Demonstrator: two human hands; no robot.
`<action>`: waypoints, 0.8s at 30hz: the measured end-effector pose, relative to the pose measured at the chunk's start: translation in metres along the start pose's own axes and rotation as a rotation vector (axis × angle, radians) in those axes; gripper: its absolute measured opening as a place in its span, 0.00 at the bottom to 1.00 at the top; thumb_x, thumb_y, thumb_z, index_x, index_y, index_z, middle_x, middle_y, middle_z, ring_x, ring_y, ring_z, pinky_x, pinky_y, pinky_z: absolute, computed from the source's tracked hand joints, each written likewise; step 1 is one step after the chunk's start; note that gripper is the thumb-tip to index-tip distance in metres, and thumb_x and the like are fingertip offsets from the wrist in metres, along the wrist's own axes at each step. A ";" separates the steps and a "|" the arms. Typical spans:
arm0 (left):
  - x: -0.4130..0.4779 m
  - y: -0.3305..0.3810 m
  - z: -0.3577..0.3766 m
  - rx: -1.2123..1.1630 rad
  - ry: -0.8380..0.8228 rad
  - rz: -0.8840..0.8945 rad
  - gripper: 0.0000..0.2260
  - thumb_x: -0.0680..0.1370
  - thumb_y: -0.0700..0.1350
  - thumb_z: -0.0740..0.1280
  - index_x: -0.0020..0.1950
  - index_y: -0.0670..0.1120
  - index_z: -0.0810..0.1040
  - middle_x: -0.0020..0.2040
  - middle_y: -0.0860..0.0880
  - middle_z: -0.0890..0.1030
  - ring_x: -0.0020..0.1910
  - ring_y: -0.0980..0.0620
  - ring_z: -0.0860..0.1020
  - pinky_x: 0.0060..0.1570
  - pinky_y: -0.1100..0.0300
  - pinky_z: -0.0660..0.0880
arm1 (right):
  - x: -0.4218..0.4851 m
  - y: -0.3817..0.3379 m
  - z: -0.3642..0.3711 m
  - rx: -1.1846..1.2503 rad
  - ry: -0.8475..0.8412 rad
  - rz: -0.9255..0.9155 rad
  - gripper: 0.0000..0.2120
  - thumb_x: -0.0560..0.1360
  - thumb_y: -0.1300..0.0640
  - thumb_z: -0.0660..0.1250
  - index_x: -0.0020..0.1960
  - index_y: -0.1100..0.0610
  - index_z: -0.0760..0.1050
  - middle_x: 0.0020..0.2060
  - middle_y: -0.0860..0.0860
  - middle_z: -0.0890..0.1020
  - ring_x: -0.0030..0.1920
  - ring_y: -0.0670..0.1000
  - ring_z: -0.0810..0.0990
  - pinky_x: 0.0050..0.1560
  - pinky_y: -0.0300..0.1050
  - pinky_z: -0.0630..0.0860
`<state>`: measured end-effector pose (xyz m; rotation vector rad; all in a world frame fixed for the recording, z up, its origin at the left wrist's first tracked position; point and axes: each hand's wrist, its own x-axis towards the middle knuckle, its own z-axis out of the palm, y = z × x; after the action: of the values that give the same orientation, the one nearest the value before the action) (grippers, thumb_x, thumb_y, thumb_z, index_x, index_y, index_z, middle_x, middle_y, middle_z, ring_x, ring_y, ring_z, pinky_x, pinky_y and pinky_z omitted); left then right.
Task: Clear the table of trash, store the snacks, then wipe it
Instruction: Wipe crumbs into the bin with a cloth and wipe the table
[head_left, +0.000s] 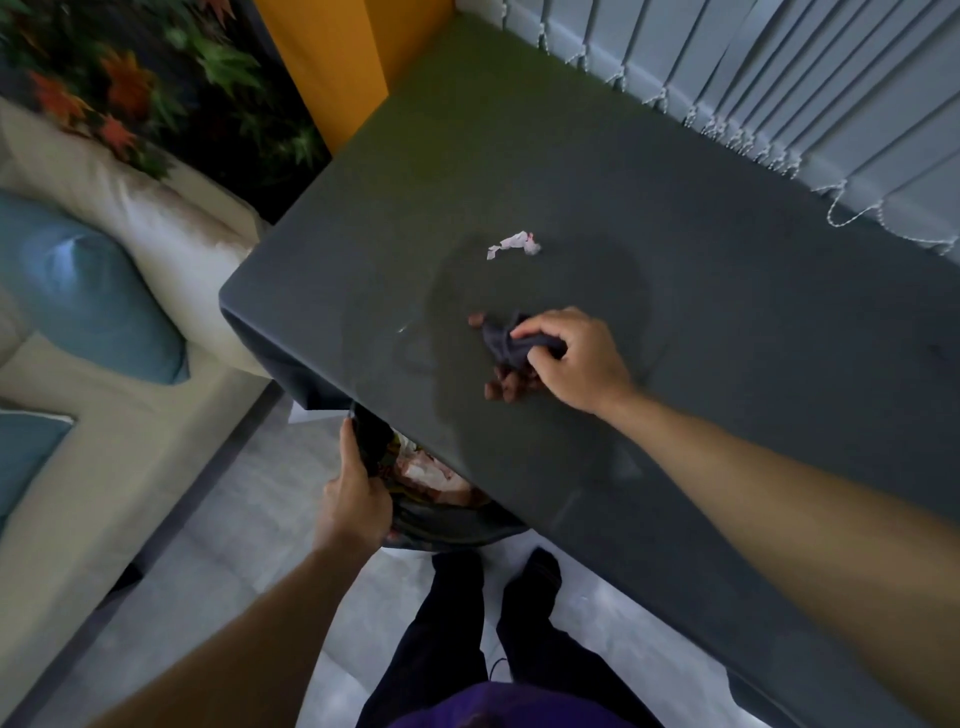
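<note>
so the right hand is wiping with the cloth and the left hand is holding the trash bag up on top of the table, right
Not quite. The head view shows the left hand holding the trash bag below the table edge, not on top. The right hand does grip the cloth.

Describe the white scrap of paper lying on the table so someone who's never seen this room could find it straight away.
Start at the dark grey table that runs beside the vertical blinds. Near its middle, beyond the right hand pressing a dark cloth, lies the crumpled paper scrap. It is the only white thing on the tabletop, with a touch of red at one end.
</note>
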<state>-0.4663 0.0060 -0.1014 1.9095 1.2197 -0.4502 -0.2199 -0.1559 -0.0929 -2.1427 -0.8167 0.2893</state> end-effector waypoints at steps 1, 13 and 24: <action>0.002 -0.001 -0.001 0.002 -0.001 0.000 0.38 0.77 0.35 0.53 0.76 0.67 0.41 0.54 0.41 0.78 0.45 0.40 0.80 0.46 0.43 0.82 | 0.006 0.001 -0.003 -0.002 0.061 0.003 0.13 0.67 0.63 0.66 0.47 0.53 0.85 0.44 0.45 0.85 0.47 0.47 0.79 0.53 0.34 0.73; 0.009 -0.003 -0.007 -0.028 -0.029 0.030 0.39 0.77 0.34 0.54 0.74 0.70 0.43 0.53 0.42 0.79 0.45 0.41 0.81 0.44 0.42 0.82 | 0.010 -0.003 0.011 -0.075 0.055 0.004 0.10 0.67 0.63 0.67 0.43 0.53 0.83 0.42 0.46 0.83 0.46 0.50 0.79 0.50 0.42 0.75; 0.014 -0.006 -0.016 -0.005 -0.044 0.025 0.39 0.78 0.37 0.54 0.73 0.72 0.39 0.56 0.42 0.79 0.47 0.41 0.81 0.48 0.42 0.82 | 0.116 0.014 0.005 -0.071 0.230 0.376 0.21 0.76 0.66 0.61 0.68 0.58 0.72 0.64 0.56 0.77 0.64 0.56 0.75 0.64 0.39 0.65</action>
<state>-0.4672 0.0277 -0.1034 1.8986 1.1665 -0.4732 -0.1272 -0.0848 -0.0990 -2.3376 -0.2940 0.2010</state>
